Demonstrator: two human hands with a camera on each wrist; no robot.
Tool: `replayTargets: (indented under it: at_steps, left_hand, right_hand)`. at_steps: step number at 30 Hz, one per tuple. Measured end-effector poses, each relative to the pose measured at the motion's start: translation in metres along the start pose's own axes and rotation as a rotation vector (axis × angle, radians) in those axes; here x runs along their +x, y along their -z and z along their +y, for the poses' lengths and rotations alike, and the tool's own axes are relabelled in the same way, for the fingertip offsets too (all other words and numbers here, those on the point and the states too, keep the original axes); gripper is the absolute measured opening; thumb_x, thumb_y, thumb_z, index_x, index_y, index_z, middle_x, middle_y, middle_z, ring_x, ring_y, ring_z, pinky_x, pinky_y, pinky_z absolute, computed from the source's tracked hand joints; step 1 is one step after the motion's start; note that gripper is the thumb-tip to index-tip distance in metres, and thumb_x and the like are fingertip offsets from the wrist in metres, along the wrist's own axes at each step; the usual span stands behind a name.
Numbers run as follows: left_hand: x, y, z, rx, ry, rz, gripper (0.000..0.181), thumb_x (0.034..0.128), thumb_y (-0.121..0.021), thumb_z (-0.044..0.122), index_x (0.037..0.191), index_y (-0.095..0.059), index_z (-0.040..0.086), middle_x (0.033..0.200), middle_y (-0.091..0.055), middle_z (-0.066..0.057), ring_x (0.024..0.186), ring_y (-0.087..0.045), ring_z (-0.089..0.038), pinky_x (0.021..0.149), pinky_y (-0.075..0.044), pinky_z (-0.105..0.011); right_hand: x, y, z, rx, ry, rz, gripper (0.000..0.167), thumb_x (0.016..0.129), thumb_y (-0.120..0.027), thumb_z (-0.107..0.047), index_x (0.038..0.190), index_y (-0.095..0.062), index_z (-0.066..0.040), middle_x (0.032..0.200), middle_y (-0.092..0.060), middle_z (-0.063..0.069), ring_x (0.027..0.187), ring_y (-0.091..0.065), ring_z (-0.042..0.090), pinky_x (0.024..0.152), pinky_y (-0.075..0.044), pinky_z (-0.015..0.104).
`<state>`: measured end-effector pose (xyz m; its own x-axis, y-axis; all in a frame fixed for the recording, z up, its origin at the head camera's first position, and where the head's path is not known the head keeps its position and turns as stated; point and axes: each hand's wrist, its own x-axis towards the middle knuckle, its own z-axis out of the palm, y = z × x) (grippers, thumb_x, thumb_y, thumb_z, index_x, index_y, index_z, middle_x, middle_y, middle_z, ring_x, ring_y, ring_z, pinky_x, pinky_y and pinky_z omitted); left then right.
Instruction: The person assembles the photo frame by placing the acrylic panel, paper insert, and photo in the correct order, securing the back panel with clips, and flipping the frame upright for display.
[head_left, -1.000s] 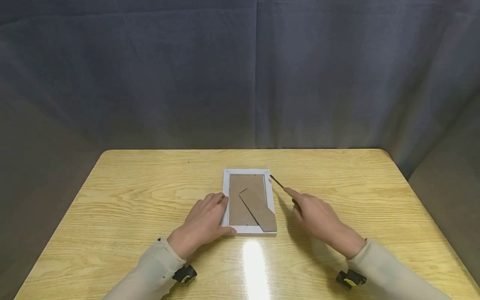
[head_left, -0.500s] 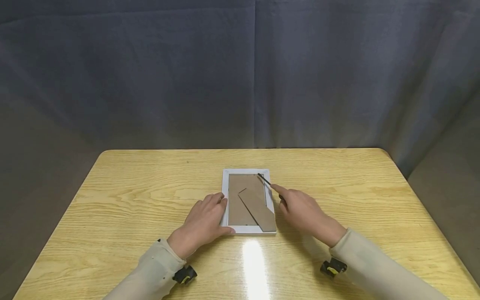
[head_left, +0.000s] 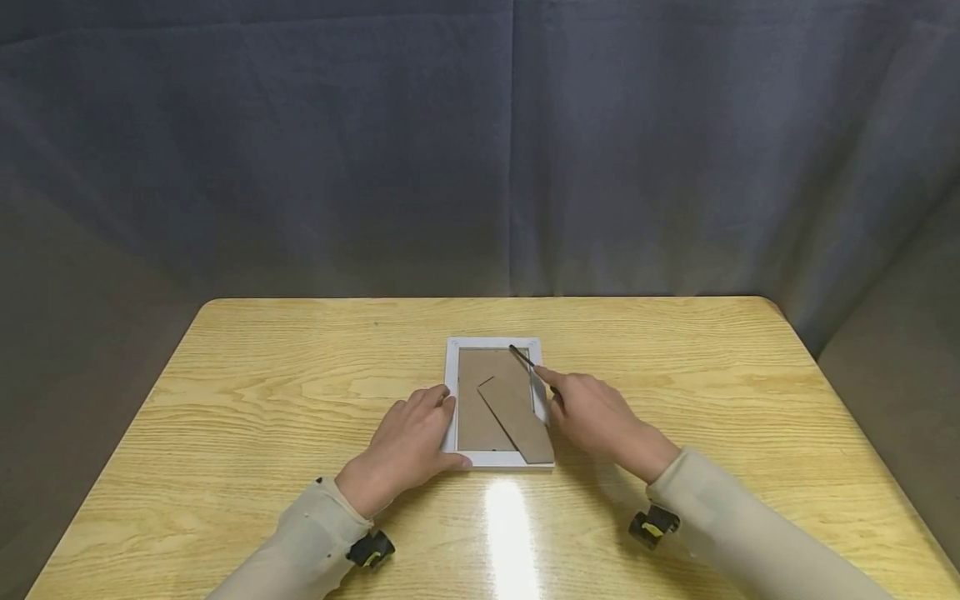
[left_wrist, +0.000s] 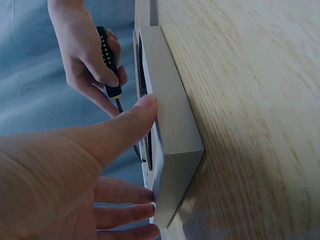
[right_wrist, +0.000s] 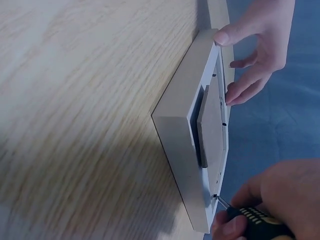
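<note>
A dark curtain (head_left: 375, 167) hangs beyond the left grip (head_left: 408, 437) and right grip (head_left: 596, 421); between them, on the smooth worktop (head_left: 262, 400), lies a picture frame (head_left: 491, 459), back up, likely light, stiff, best held by its rim (head_left: 452, 367). The left grip spreads loosely against it; the right grip grasps a screwdriver (left_wrist: 111, 65), its tip (head_left: 513, 347) perhaps at a tiny tab (right_wrist: 215, 195).

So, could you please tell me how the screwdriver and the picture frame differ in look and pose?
The screwdriver is dark and slender, while the picture frame is white, broad and rectangular. The screwdriver is gripped in the right hand at a slant, whereas the picture frame lies flat on the table, back side up, with the left hand resting on its edge. Both are touched by a hand.
</note>
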<state>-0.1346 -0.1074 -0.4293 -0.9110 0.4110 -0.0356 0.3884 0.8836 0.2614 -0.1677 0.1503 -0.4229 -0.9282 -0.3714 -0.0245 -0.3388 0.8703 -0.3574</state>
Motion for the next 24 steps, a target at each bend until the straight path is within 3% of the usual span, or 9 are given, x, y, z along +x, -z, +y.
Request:
replayTargets:
  at_steps: [10, 18, 24]
  left_hand:
    - [0.0004, -0.0003, -0.0012, -0.001, -0.010, 0.012, 0.089, 0.0722, -0.089, 0.048, 0.135, -0.059, -0.008, 0.143, -0.056, -0.022, 0.130, -0.054, -0.038, 0.100, -0.050, -0.054]
    - [0.0010, -0.0008, -0.0016, 0.003, -0.012, 0.011, 0.089, 0.0717, -0.089, 0.049, 0.135, -0.060, -0.007, 0.142, -0.057, -0.022, 0.130, -0.055, -0.038, 0.100, -0.050, -0.053]
    - [0.0014, -0.0001, -0.0015, 0.018, -0.021, 0.021, 0.089, 0.0709, -0.089, 0.049, 0.134, -0.061, -0.007, 0.140, -0.058, -0.022, 0.128, -0.055, -0.037, 0.099, -0.050, -0.052]
  right_hand:
    - [0.0003, 0.0010, -0.0053, -0.040, 0.005, -0.017, 0.049, 0.095, -0.051, -0.006, 0.144, -0.057, -0.009, 0.065, -0.049, 0.004, 0.056, -0.041, 0.015, 0.046, -0.032, 0.028]
    - [0.0032, 0.0054, -0.0033, 0.087, -0.033, -0.098, 0.052, 0.096, -0.047, -0.007, 0.147, -0.052, -0.006, 0.056, -0.034, -0.004, 0.048, -0.029, 0.010, 0.045, -0.027, 0.024]
    - [0.0060, 0.0056, -0.0009, 0.131, -0.053, -0.131, 0.053, 0.096, -0.045, -0.007, 0.149, -0.050, -0.006, 0.055, -0.033, -0.006, 0.047, -0.029, 0.009, 0.045, -0.027, 0.023]
